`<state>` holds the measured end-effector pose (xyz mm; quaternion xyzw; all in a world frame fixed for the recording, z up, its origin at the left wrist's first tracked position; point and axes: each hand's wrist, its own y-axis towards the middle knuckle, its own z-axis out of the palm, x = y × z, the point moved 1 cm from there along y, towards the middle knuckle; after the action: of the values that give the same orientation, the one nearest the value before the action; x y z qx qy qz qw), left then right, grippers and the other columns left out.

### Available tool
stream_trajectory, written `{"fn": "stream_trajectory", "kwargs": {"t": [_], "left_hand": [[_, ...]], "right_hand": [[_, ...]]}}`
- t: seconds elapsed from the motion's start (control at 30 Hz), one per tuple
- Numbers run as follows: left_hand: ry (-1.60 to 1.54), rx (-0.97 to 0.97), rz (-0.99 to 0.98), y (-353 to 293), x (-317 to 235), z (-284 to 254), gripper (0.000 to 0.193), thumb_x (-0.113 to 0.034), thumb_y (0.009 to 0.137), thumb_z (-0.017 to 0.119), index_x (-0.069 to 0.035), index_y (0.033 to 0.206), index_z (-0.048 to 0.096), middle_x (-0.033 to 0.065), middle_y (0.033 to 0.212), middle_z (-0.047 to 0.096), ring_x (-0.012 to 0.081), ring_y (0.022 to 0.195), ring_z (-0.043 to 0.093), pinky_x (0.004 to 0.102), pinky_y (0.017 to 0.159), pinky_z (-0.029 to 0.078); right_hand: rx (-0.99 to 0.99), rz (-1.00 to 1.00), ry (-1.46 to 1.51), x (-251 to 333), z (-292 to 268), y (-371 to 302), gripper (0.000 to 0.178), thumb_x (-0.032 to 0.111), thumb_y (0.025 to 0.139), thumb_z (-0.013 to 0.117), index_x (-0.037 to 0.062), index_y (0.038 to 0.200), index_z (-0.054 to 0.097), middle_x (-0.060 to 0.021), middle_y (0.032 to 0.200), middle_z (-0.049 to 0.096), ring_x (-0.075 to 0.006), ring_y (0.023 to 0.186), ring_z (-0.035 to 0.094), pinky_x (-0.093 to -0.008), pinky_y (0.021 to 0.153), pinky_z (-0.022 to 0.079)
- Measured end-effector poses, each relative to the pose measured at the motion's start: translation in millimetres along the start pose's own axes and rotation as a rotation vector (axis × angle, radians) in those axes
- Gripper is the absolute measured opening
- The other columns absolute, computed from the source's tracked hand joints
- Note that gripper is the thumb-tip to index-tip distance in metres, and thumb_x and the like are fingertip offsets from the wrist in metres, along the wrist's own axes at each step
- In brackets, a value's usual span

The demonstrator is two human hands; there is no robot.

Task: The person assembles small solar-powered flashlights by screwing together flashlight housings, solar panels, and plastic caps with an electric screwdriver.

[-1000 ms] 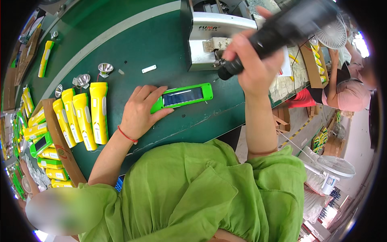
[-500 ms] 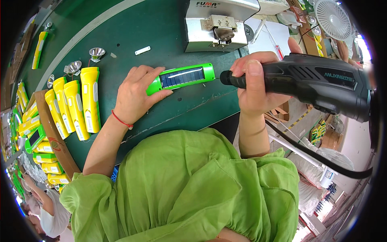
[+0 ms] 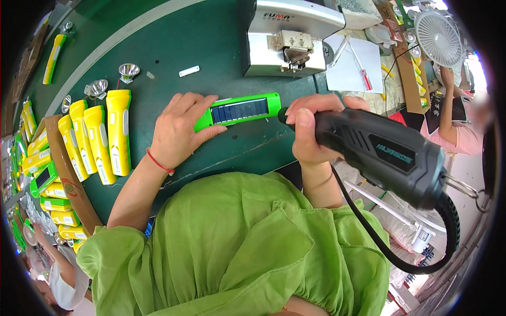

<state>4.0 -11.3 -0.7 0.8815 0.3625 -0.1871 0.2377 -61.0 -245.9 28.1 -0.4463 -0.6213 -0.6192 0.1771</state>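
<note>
My left hand (image 3: 180,125) grips the left end of a bright green flashlight body (image 3: 271,105) that lies on the green table. A dark solar panel (image 3: 240,110) faces up along its side. My right hand (image 3: 311,130) is wrapped round a black electric screwdriver (image 3: 377,150), tilted, with its cable trailing down. The screwdriver's nose is close against the right end of the flashlight body; the bit itself is hidden, so contact cannot be made out. Above the flashlight body lies a small white strip (image 3: 190,71).
Several yellow flashlights (image 3: 118,134) stand left of my left hand, beside a cardboard box (image 3: 71,174) of more. Reflector cups (image 3: 128,70) lie behind them. A silver screw-feeding machine (image 3: 284,52) stands at the back. A red-handled screwdriver (image 3: 366,79) and a white fan (image 3: 437,38) are at right.
My right hand has brought the electric screwdriver left and down, up to the flashlight's end, its rear tilting lower. My left hand keeps its hold. The view has shifted slightly.
</note>
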Motion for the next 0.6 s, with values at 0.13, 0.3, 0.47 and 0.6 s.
{"fn": "stream_trajectory", "kwargs": {"t": [0.13, 0.3, 0.47, 0.6], "left_hand": [[-0.010, -0.003, -0.026, -1, 3, 0, 0.050, -0.029, 0.068, 0.080, -0.008, 0.111, 0.065, 0.0060, 0.096, 0.061, 0.0252, 0.085, 0.057, 0.0354, 0.073, 0.051], [-0.025, 0.017, -0.048, -1, 2, 0, 0.051, -0.030, 0.067, 0.080, -0.007, 0.110, 0.065, 0.0066, 0.096, 0.060, 0.0253, 0.086, 0.057, 0.0361, 0.074, 0.050], [-0.045, 0.025, -0.044, 1, 3, -1, 0.051, -0.030, 0.068, 0.079, -0.006, 0.110, 0.064, 0.0068, 0.096, 0.059, 0.0255, 0.086, 0.057, 0.0366, 0.075, 0.050], [-0.037, 0.031, -0.056, 1, 4, -2, 0.051, -0.031, 0.069, 0.079, -0.005, 0.110, 0.064, 0.0068, 0.096, 0.059, 0.0257, 0.086, 0.057, 0.0365, 0.075, 0.050]], "right_hand": [[0.097, -0.019, 0.014, -10, -4, 8, 0.077, 0.003, 0.085, 0.064, 0.0113, 0.142, 0.012, -0.0103, 0.077, 0.055, -0.0200, 0.058, 0.054, -0.0376, 0.058, 0.053], [0.178, -0.031, 0.321, -18, -4, 10, 0.074, -0.008, 0.075, 0.071, 0.0121, 0.132, 0.028, -0.0095, 0.080, 0.062, -0.0174, 0.064, 0.060, -0.0262, 0.068, 0.048], [0.185, -0.040, 0.369, -12, -1, 14, 0.072, -0.012, 0.075, 0.068, 0.0120, 0.131, 0.031, -0.0118, 0.080, 0.061, -0.0228, 0.064, 0.059, -0.0319, 0.062, 0.049], [-0.011, 0.057, 0.483, -8, 8, 13, 0.061, -0.013, 0.074, 0.068, 0.0088, 0.124, 0.041, -0.0117, 0.079, 0.062, -0.0228, 0.066, 0.060, -0.0313, 0.065, 0.049]]}}
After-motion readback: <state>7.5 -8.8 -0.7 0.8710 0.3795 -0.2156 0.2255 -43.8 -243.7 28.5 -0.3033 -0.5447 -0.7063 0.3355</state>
